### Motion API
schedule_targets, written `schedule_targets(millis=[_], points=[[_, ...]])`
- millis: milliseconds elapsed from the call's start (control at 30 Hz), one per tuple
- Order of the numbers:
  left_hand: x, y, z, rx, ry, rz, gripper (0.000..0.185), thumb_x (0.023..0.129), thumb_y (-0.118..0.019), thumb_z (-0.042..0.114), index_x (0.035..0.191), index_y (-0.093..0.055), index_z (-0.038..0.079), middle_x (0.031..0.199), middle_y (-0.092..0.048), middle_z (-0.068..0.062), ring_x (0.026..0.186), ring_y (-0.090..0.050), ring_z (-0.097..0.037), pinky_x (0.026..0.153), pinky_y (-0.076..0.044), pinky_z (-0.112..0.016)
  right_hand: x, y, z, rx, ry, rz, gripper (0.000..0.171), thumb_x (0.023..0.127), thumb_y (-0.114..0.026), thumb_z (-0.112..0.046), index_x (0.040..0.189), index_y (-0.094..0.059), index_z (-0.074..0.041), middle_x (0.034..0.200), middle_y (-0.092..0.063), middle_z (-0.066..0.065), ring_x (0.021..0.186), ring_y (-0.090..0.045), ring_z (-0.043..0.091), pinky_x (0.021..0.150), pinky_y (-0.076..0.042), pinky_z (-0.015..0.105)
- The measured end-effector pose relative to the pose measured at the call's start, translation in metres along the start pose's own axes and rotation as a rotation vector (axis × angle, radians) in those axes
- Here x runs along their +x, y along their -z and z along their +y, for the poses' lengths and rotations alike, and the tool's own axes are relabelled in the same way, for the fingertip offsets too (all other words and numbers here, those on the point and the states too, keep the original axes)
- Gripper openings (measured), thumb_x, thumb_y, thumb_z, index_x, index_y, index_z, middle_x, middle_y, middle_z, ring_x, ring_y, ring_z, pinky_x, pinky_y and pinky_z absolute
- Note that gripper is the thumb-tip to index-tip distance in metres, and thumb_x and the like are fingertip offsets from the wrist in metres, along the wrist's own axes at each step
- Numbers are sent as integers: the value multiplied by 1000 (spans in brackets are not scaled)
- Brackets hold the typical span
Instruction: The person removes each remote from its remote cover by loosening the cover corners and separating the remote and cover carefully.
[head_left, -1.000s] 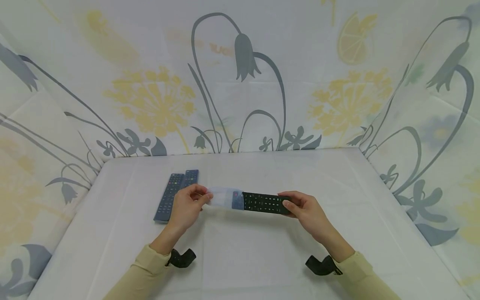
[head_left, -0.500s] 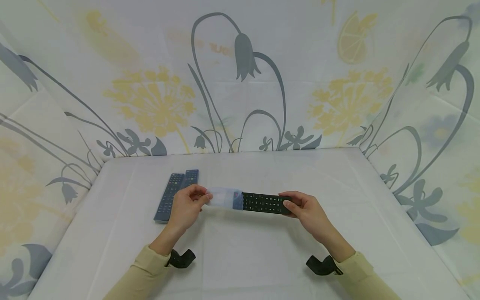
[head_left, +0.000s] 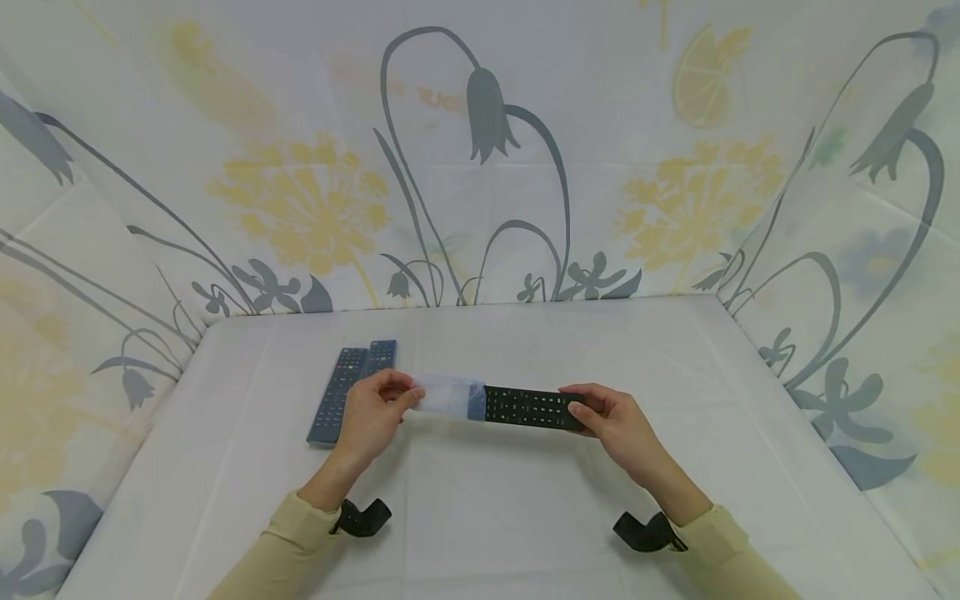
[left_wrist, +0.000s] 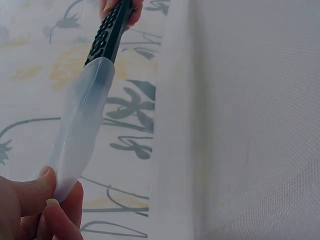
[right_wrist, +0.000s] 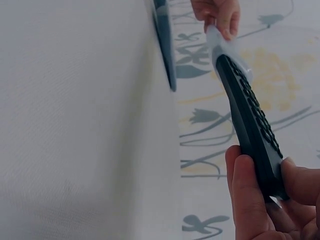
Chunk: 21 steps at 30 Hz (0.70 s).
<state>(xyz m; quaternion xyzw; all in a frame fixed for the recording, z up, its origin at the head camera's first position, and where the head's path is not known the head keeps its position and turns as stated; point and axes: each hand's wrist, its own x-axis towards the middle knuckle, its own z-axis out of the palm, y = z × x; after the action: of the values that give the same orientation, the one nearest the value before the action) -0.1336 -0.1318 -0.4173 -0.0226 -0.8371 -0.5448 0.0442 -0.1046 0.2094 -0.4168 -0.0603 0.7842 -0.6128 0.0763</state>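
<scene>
A black remote control [head_left: 531, 407] is held level above the table, its left end inside a translucent plastic sleeve [head_left: 444, 397]. My left hand [head_left: 375, 414] pinches the sleeve's far left end between thumb and fingers; the left wrist view shows this sleeve end [left_wrist: 70, 170] narrowing at the fingertips. At the other end my right hand [head_left: 617, 425] grips the bare end of the remote, thumb on the button side and fingers beneath. In the right wrist view the remote's side [right_wrist: 245, 120] runs up into the sleeve mouth.
Two dark blue-looking remotes, a longer one [head_left: 337, 396] and one [head_left: 382, 354] partly behind my left hand, lie side by side on the white table [head_left: 480, 517]. Flower-printed cloth [head_left: 480, 208] stands up around the back and sides. A black wrist mount [head_left: 643, 532] sits at each sleeve cuff.
The remote has slid slightly right, and a little less of it lies within the sleeve. My right hand has shifted slightly right with it; the left hand stays in place.
</scene>
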Motion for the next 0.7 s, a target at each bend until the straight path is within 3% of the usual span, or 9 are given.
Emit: schedule_targets(millis=[700], points=[[1,1,0,15,-32,9,9,88,-77,10,94,-72,5,86,-69,-5,75,-62,-20,57,-51,-28,-3,4,1,-11,-12,15,31,100,-58,-5,129,-60,5,119,-66,21,100,-68,21,83,-56,31]])
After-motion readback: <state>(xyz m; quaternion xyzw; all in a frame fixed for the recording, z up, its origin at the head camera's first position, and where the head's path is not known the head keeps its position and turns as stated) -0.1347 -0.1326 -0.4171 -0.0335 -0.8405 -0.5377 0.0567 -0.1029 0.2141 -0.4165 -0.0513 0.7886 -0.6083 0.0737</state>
